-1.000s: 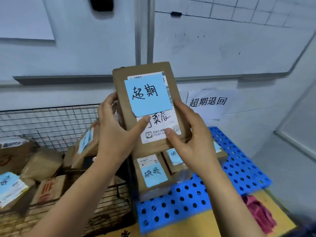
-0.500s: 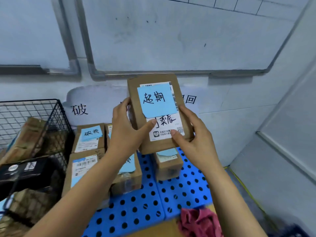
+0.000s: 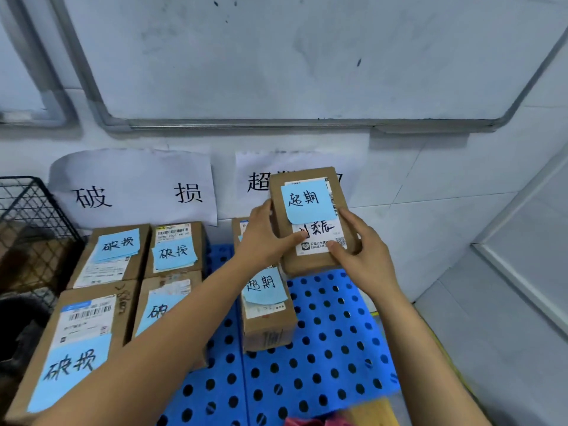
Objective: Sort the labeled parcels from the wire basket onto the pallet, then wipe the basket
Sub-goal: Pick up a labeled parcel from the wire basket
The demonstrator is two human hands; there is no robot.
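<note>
Pallet decking [image 3: 322, 348], blue and perforated, is spreading out beneath both sets of fingers. The wire basket [image 3: 27, 216] is standing well to the left of them. Four parcels marked 破损 [image 3: 113, 253] are lying left of the left forearm, and one marked 超期 [image 3: 267, 309] is sitting just below the left hand [image 3: 264, 241]. The held parcel [image 3: 318, 233] is being carried tilted between the hands: the left hand is gripping its left edge, the right hand [image 3: 365, 253] its right edge, both thumbs pressing its face under the blue note [image 3: 307, 199].
</note>
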